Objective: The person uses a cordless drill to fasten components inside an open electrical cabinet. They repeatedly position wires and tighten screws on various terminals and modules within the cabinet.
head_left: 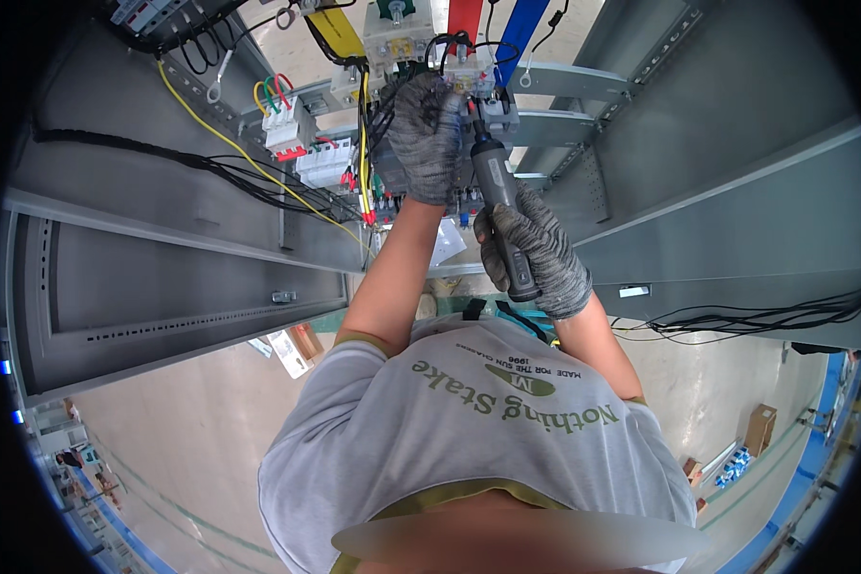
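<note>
My right hand (540, 251), in a grey knit glove, is wrapped around the handle of a dark grey cordless screwdriver (495, 182). The tool slants up and slightly left, its bit end among the clear-covered terminal blocks (469, 75) below the red busbar (464, 24). Left of the tool, my gloved left hand (423, 139) is raised against the same blocks with its fingers curled. What those fingers grip is hidden. Thin black wires (459, 43) loop just above them. A yellow busbar (337, 33) and a blue busbar (521, 36) flank the red one.
Grey metal cabinet walls (727, 182) enclose both sides. White circuit breakers (287, 126) with coloured wires sit left of my left hand. A yellow wire (249, 153) and a black cable bundle (153, 143) cross the left side. More black cables (756, 320) hang at right.
</note>
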`<state>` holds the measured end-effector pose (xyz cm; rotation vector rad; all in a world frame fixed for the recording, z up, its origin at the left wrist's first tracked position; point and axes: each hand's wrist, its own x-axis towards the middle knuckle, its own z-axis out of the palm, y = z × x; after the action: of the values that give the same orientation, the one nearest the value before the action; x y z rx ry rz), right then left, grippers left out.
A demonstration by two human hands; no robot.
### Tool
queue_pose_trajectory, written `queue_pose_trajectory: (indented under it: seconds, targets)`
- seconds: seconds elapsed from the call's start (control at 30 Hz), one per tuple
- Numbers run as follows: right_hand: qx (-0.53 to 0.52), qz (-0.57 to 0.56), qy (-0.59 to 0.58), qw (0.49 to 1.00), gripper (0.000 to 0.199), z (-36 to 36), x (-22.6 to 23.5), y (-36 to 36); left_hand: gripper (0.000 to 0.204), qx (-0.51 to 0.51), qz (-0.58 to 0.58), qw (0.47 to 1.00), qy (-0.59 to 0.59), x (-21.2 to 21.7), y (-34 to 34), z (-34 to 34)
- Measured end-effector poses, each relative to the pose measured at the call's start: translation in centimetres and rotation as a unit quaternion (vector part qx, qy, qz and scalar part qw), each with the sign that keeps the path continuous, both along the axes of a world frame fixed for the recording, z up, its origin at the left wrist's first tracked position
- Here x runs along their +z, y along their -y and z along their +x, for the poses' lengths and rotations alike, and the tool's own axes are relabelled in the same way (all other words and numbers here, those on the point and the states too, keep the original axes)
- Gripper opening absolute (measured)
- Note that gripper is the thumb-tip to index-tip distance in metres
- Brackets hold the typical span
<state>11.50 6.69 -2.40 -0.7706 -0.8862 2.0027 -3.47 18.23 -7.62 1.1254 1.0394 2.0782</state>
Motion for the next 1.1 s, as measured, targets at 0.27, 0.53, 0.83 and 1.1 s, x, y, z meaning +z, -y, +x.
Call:
queue_pose_trajectory:
  seconds: [0.27, 0.53, 0.83, 1.1]
  targets:
    - [-0.005, 0.000, 0.013, 1.000, 0.041, -0.1, 0.3, -0.2, 0.025, -0.044, -0.018, 0.998, 0.029, 0.2, 0.6, 0.0]
    - [-0.003, -0.035, -0.013, 0.999, 0.029, -0.3, 0.3, 0.1, 0.027, -0.005, 0.018, 1.000, -0.011, -0.3, 0.0, -0.1]
    - [-0.012, -0.031, -0.035, 0.999, 0.042, -1.4, 0.1, 0.5, 0.032, -0.002, 0.033, 0.999, -0.019, -0.6, -0.2, -0.2]
    - [0.003, -0.055, -0.154, 0.987, 0.047, -2.3, 0.1, 0.8, 0.022, -0.012, 0.028, 0.999, 0.012, 0.2, 0.3, 0.2]
